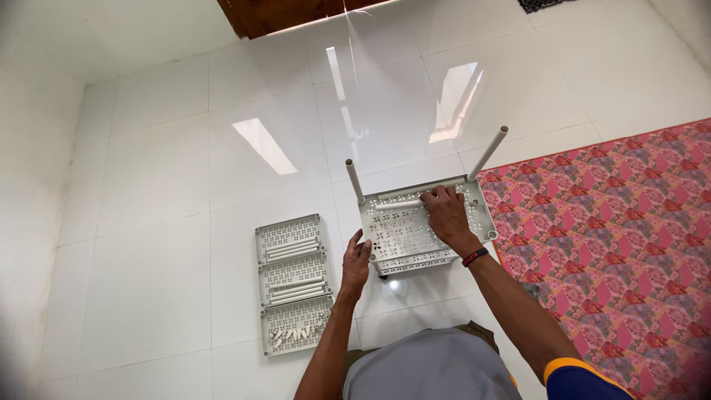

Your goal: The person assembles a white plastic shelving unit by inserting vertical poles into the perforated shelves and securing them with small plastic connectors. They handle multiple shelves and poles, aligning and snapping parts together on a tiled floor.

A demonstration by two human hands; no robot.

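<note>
The right hand lies flat, palm down, on a grey perforated plastic shelf panel that sits on the white tiled floor; its fingers are spread and pressed onto the panel's far half, so the grip is open and closed around nothing; the fingertips touch a short grey tube lying across the panel just to their left; a black and red wristband circles the wrist just behind the hand.

The left hand is held at the near left edge of the same panel, fingers loosely curled and thumb raised; its grip is open and empty, and whether the fingertips actually touch the panel's edge cannot be told.

Two grey tubular posts stand up from the panel's far corners; the left post rises beyond the left hand, and the right post rises just beyond and to the right of the right hand, leaning outward in this view.

To the left of the left hand, apart from it, lies a row of three more perforated panels set edge to edge on the floor; the two farther ones carry bundles of long tubes, and the nearest carries small loose connector pieces.

To the right of the right arm, a pink patterned rug covers the floor, its edge just beside the panel.
</note>
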